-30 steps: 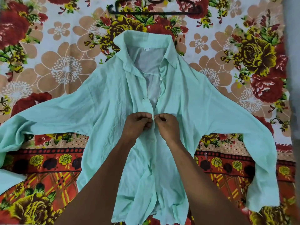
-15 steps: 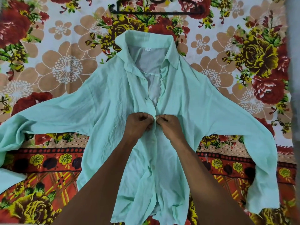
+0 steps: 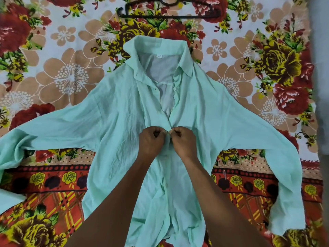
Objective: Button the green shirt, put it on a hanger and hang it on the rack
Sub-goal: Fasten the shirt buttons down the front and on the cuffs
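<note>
The mint-green shirt lies face up on a flowered bedsheet, sleeves spread to both sides and collar at the far end. My left hand pinches the left placket edge at chest height. My right hand pinches the right edge against it, thumbs meeting at a button between them. Below my hands the front is closed; above them it gapes open, with one white button showing near the collar. A black plastic hanger lies flat on the sheet beyond the collar. No rack is in view.
The flowered bedsheet covers the whole surface. A grey blurred edge runs down the right side of the view. The right sleeve bends back toward me near the sheet's right side.
Both hands have stayed at the same chest-height button, shifting only slightly up the placket while working the two edges together. The shirt and hanger have not moved.
</note>
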